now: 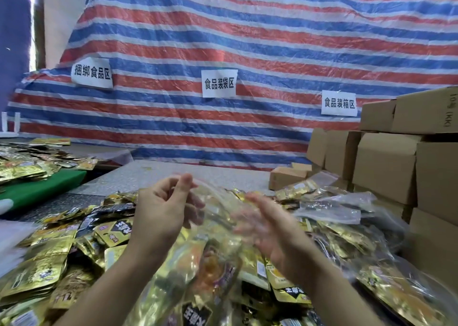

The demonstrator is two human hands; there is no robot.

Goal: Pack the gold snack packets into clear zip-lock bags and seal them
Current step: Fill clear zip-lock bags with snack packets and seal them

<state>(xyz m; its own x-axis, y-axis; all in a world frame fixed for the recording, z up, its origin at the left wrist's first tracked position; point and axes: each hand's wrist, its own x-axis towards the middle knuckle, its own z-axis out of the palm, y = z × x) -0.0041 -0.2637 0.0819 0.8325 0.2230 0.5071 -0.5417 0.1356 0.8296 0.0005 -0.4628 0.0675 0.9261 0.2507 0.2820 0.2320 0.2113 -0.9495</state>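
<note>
A clear zip-lock bag hangs in front of me with gold snack packets inside its lower part. My left hand pinches the bag's top edge between thumb and fingers. My right hand is blurred, its fingers fairly straight, lying against the bag's right side near the top. Loose gold snack packets cover the table below both hands.
Filled clear bags lie to the right. Stacked cardboard boxes stand at the right edge. More gold packets sit on a green surface at left. A striped tarp with paper signs hangs behind.
</note>
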